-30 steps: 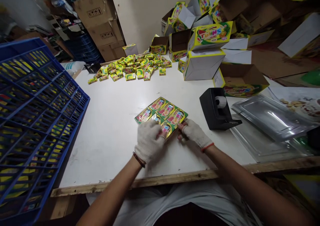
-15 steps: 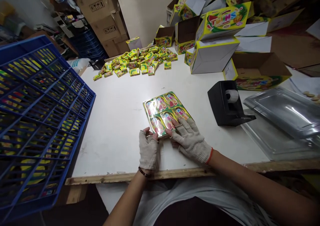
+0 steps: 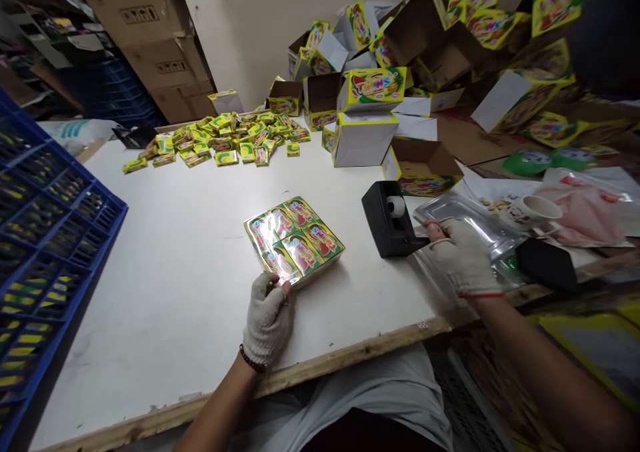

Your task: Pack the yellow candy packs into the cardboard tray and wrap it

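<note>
Head view, L to R
Blue crate [image 3: 45, 239]: sitting at table's L edge, cells holding yellow packets, contents too dim to tell more
Loose packets [image 3: 220, 139]: lying in a spread heap at far side of white table [image 3: 175, 272], none boxed
L hand [image 3: 267, 319]: gloved, fingers curling onto near corner of wrapped bundle [image 3: 293, 240], likely pinning it flat w/ the film folded under
Wrapped bundle: resting mid-table, six small packs in two rows under shiny film, just beyond L hand
Tape dispenser [image 3: 393, 220]: standing R of bundle, roll showing in its slot
R hand [image 3: 460, 262]: gloved, fingertips reaching dispenser's blade end, lying over clear film sheets [image 3: 467, 215]; can't tell if gripping tape
Open cartons [image 3: 423, 165]: piling up far R, those facing cam looking unfilled
</note>
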The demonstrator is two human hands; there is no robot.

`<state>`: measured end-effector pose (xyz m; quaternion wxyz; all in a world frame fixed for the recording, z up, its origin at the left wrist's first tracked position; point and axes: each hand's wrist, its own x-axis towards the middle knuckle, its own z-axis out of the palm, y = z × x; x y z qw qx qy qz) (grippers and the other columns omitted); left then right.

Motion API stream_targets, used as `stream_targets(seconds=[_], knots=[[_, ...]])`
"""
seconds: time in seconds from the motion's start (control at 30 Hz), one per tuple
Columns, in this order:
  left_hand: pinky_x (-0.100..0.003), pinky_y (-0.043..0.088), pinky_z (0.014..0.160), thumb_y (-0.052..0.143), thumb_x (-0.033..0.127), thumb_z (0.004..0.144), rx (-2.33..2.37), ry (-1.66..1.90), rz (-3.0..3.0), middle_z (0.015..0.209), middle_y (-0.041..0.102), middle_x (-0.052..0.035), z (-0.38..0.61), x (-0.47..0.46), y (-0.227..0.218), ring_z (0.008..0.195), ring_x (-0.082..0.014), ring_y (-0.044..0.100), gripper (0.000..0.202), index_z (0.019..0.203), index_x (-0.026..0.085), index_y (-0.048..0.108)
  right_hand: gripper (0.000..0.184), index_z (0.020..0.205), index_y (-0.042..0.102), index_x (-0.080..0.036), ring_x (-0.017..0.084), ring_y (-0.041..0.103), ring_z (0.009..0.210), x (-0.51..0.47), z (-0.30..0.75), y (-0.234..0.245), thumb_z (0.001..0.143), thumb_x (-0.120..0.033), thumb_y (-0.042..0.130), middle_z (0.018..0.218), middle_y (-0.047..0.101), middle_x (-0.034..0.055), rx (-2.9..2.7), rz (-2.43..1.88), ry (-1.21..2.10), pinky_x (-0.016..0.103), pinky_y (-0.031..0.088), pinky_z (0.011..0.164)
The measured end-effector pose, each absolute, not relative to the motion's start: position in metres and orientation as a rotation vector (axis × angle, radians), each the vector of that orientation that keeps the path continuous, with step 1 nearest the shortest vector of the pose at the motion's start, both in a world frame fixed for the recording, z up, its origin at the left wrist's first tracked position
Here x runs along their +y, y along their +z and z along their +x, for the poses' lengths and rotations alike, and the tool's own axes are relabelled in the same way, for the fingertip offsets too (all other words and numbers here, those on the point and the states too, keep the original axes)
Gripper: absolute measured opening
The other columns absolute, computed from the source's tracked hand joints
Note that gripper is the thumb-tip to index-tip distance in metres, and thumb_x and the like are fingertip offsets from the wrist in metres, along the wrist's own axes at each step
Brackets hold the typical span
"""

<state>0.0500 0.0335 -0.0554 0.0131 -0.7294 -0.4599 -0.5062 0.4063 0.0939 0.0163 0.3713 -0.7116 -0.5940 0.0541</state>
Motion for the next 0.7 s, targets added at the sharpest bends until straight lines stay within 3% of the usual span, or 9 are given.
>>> stream_targets(seconds=[0.07, 0.13, 0.23, 0.37, 0.43, 0.53, 0.6, 0.7], knots=[[-0.031, 0.056, 0.081, 0.058, 0.004, 0.085, -1.398, -1.596, -2.274, 0.114, 0.055, -0.0081, 0.06, 0.041, -0.058, 0.1, -0.0182, 0.061, 0.028, 0.107, 0.021, 0.064, 0.041, 0.079, 0.071, -0.02, 0.033, 0.065, 0.097, 0.105, 0.418, 0.018, 0.091, -0.047, 0.043, 0.094, 0.072, 0.0167, -1.397, -1.99, 0.411, 0.051, 0.048, 0.09], [-0.032, 0.056, 0.082, 0.056, 0.003, 0.084, -1.37, -1.619, -2.249, 0.115, 0.055, -0.0082, 0.066, 0.047, -0.06, 0.102, -0.0191, 0.06, 0.033, 0.111, 0.022, 0.063, 0.032, 0.075, 0.071, -0.022, 0.032, 0.066, 0.099, 0.112, 0.417, 0.019, 0.085, -0.045, 0.051, 0.092, 0.074, 0.0125, -1.318, -2.014, 0.606, 0.05, 0.048, 0.093], [-0.032, 0.056, 0.081, 0.054, 0.003, 0.084, -1.416, -1.633, -2.244, 0.118, 0.054, -0.009, 0.07, 0.051, -0.062, 0.1, -0.0188, 0.061, 0.034, 0.111, 0.021, 0.064, 0.017, 0.073, 0.069, -0.023, 0.031, 0.066, 0.1, 0.107, 0.407, 0.023, 0.072, -0.039, 0.064, 0.092, 0.074, 0.0085, -1.276, -1.983, 0.594, 0.047, 0.047, 0.096], [-0.033, 0.057, 0.081, 0.055, 0.003, 0.084, -1.444, -1.613, -2.262, 0.118, 0.054, -0.0085, 0.069, 0.049, -0.062, 0.098, -0.0183, 0.061, 0.031, 0.107, 0.021, 0.065, 0.027, 0.077, 0.068, -0.023, 0.032, 0.063, 0.1, 0.079, 0.405, 0.025, 0.069, -0.048, 0.063, 0.1, 0.072, 0.0109, -1.211, -1.978, 0.482, 0.048, 0.045, 0.095], [-0.032, 0.057, 0.08, 0.055, 0.004, 0.085, -1.445, -1.603, -2.264, 0.116, 0.054, -0.008, 0.069, 0.048, -0.06, 0.097, -0.018, 0.061, 0.029, 0.106, 0.021, 0.065, 0.036, 0.077, 0.068, -0.022, 0.031, 0.063, 0.092, 0.065, 0.404, 0.016, 0.067, -0.056, 0.064, 0.092, 0.071, 0.0111, -1.161, -1.959, 0.517, 0.047, 0.047, 0.09], [-0.029, 0.056, 0.074, 0.057, 0.008, 0.088, -1.479, -1.632, -2.258, 0.113, 0.055, -0.0067, 0.07, 0.049, -0.054, 0.088, -0.0152, 0.06, 0.018, 0.098, 0.021, 0.066, 0.045, 0.071, 0.063, -0.021, 0.025, 0.06, 0.069, 0.056, 0.398, -0.009, 0.065, -0.066, 0.06, 0.071, 0.065, 0.008, -1.084, -1.905, 0.642, 0.04, 0.049, 0.069], [-0.028, 0.055, 0.072, 0.06, 0.012, 0.09, -1.509, -1.675, -2.258, 0.113, 0.056, -0.006, 0.07, 0.049, -0.049, 0.084, -0.0138, 0.059, 0.011, 0.094, 0.021, 0.064, 0.047, 0.064, 0.057, -0.022, 0.02, 0.055, 0.058, 0.06, 0.394, -0.027, 0.067, -0.068, 0.055, 0.062, 0.061, 0.0058, -1.082, -1.877, 0.69, 0.035, 0.046, 0.057], [-0.03, 0.054, 0.077, 0.059, 0.012, 0.09, -1.495, -1.698, -2.283, 0.108, 0.056, -0.0055, 0.068, 0.05, -0.043, 0.09, -0.016, 0.059, 0.01, 0.094, 0.021, 0.061, 0.044, 0.06, 0.054, -0.023, 0.017, 0.052, 0.054, 0.069, 0.395, -0.045, 0.072, -0.065, 0.052, 0.059, 0.059, 0.0043, -1.149, -1.829, 0.709, 0.032, 0.044, 0.053]])
